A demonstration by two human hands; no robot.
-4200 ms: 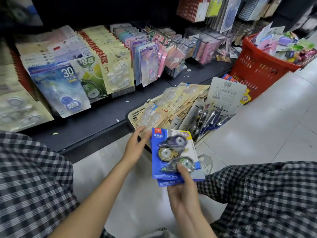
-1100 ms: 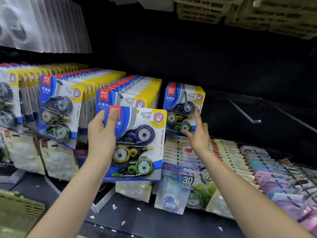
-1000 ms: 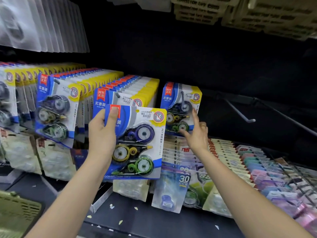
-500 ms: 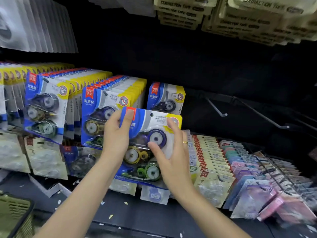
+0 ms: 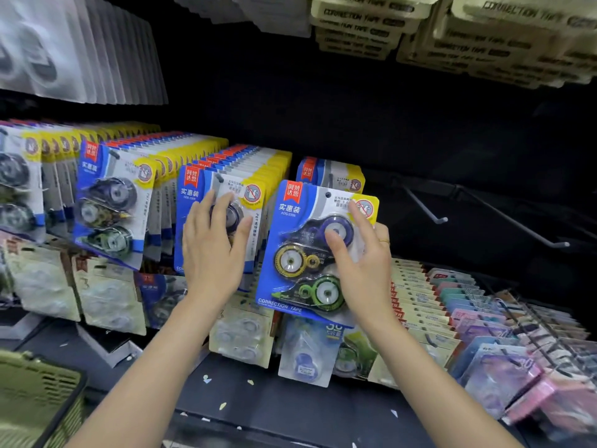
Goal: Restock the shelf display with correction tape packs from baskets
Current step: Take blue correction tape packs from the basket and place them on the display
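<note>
Head view: right hand [image 5: 361,257] pinches upright blue correction tape pack [image 5: 310,250] at frame centre, long axis vertical, its hang hole just below the peg's lone hung pack [image 5: 332,176]; left hand [image 5: 213,250] spread flat on neighbouring row [image 5: 226,202].

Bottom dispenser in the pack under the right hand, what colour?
Green and black, with a white hub, on the bottom dispenser. Head view, the only one, shows it.

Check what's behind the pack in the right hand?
Behind the held pack, the top of one identical hung pack shows on its peg. The right hand and held pack cover the rest, so any packs further back can't be seen.
</note>
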